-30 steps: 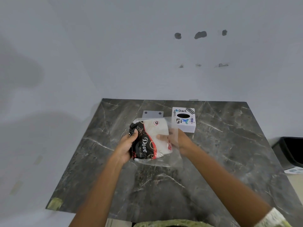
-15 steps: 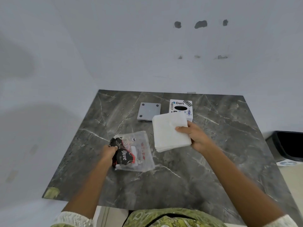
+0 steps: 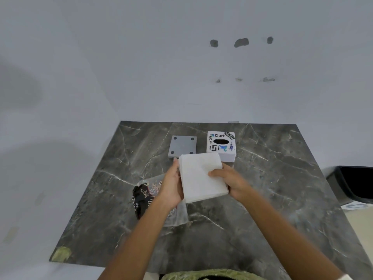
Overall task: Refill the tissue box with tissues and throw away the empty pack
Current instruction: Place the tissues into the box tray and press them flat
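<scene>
A white stack of tissues (image 3: 201, 177) is held above the table between both hands. My left hand (image 3: 171, 186) presses its left edge and my right hand (image 3: 230, 181) grips its right side, thumb on top. The white tissue box (image 3: 221, 145), covered in stickers with a dark oval slot on top, stands just beyond the stack. The empty pack (image 3: 147, 196), clear plastic with black and red print, lies flat on the table under my left forearm, partly hidden.
A grey square plate (image 3: 182, 146) with corner holes lies left of the tissue box. The dark marble table (image 3: 272, 199) meets the white wall at the back. A black bin (image 3: 355, 183) stands on the floor to the right.
The tissues came out of the pack in my right hand. My left hand laid the pack on the table, let go, and moved up to the stack's left edge.
</scene>
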